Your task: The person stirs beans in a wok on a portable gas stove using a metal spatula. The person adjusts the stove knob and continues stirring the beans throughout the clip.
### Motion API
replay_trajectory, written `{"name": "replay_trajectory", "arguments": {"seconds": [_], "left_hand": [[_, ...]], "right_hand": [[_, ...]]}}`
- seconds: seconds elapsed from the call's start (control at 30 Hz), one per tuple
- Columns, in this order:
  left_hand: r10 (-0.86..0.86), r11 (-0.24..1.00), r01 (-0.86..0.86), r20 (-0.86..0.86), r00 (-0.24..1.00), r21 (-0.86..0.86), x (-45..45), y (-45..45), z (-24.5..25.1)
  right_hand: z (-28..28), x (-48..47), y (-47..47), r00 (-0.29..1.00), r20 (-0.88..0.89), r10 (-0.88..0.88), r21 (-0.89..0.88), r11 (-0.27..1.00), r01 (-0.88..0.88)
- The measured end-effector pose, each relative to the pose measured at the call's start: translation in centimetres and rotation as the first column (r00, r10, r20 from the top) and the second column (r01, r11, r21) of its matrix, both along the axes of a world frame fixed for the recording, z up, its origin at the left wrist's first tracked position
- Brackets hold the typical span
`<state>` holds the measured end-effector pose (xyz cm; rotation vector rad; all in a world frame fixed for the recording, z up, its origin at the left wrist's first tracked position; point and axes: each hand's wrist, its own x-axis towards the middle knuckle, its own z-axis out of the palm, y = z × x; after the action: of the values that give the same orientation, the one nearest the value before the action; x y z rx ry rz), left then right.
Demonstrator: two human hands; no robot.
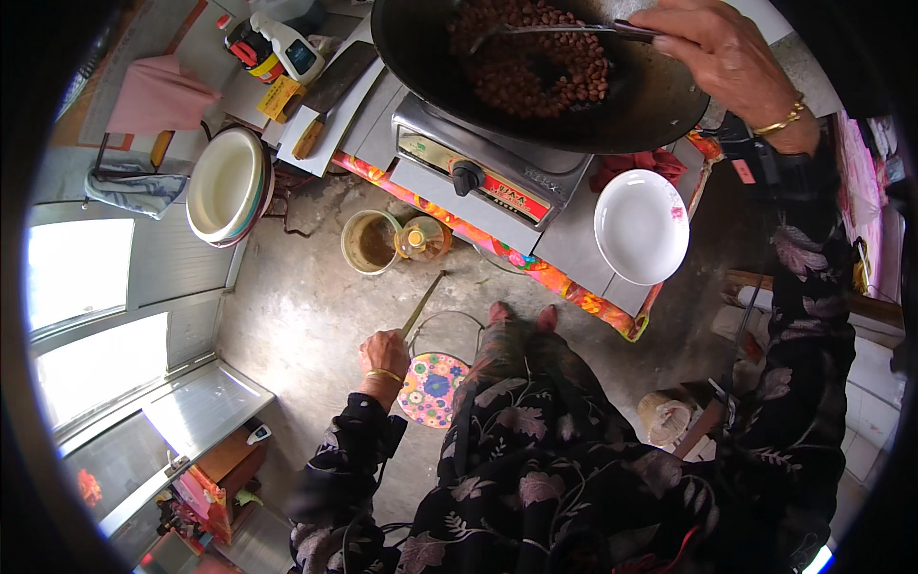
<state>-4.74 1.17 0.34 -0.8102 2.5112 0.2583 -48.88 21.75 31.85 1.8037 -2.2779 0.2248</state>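
My right hand (717, 54) grips the dark handle of a metal spatula (549, 29). The spatula's head rests among reddish-brown peanuts (574, 68) in a large black wok (652, 107). The wok sits over a tabletop gas stove (480, 161) with a black knob, its burner hidden. Lower down, my left hand (385, 355) is closed around a thin stick (424, 305), which looks like a cane, its tip reaching towards the concrete floor. Close by stands a round stool (434, 387) with a flowered seat. An oval white dish (640, 233) lies on the tiled table, right of the stove.
A cleaver (337, 86) lies on a white board, near a spray bottle (290, 50) and yellow box (281, 99). Under the table's edge are a bucket (371, 244) of brownish liquid and an oil bottle (423, 239). Stacked basins (226, 186) stand left.
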Motion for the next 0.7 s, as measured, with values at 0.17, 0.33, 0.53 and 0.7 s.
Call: {"name": "replay_trajectory", "arguments": {"seconds": [0.17,0.33,0.53,0.7], "left_hand": [[-0.009,1.000,0.009,-0.019,1.000,-0.019,0.2,-0.3,-0.7],[-0.020,1.000,0.020,-0.009,1.000,-0.023,0.0,-0.5,-1.0],[-0.029,0.999,0.029,-0.019,0.999,-0.017,-0.1,-0.5,-0.6],[-0.023,0.999,0.022,-0.010,1.000,-0.023,0.2,-0.3,-0.7]], "right_hand": [[3.7,0.0,3.1,0.977,0.151,-0.149,0.178,0.977,0.122],[4.0,-2.9,7.5,0.988,-0.141,-0.056,0.117,0.990,0.073],[4.5,-3.1,13.1,0.927,-0.301,-0.224,0.153,0.948,0.279],[3.7,-0.3,9.4,0.961,-0.260,-0.090,0.233,0.960,0.153]]}}
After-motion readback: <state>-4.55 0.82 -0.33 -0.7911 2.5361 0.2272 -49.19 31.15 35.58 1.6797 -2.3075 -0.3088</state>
